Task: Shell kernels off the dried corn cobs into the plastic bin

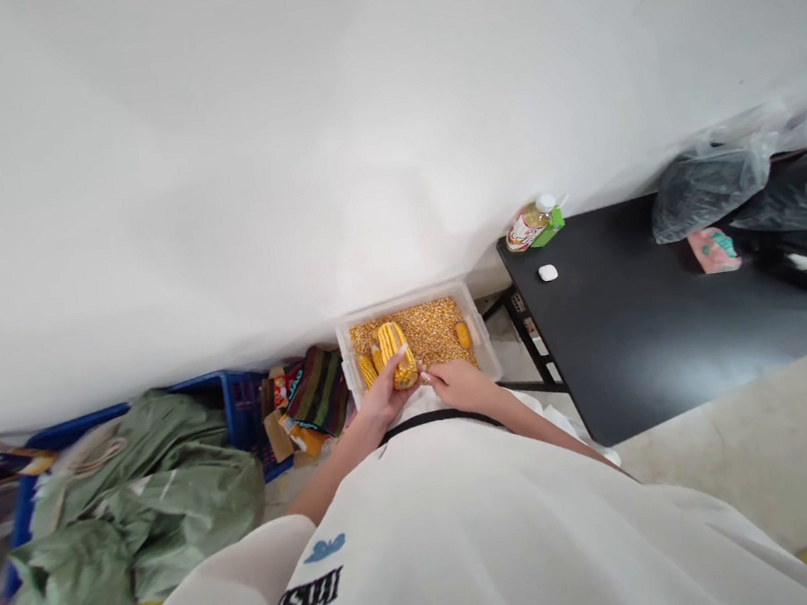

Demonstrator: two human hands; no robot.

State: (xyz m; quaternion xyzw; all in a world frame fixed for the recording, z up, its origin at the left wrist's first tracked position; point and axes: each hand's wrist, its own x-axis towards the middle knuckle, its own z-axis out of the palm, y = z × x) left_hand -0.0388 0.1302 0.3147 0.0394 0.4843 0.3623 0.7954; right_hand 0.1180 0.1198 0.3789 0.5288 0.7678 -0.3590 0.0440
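Observation:
My left hand is wrapped round a yellow corn cob, which stands roughly upright over a clear plastic bin. Dark gaps run lengthwise between some of the cob's kernel rows. Close to the cob's lower end, my right hand is closed, its fingertips pinched together; whatever they hold is too small to make out. Loose corn kernels cover the bin's bottom. More cobs lie in it: one corn cob at the left, partly behind my left hand, and a short cob piece at the right.
A black table stands to the right, bearing a bottle, a small white case and dark plastic bags. At left, a blue crate holds green cloth. A striped cloth lies beside the bin. The white wall rises behind.

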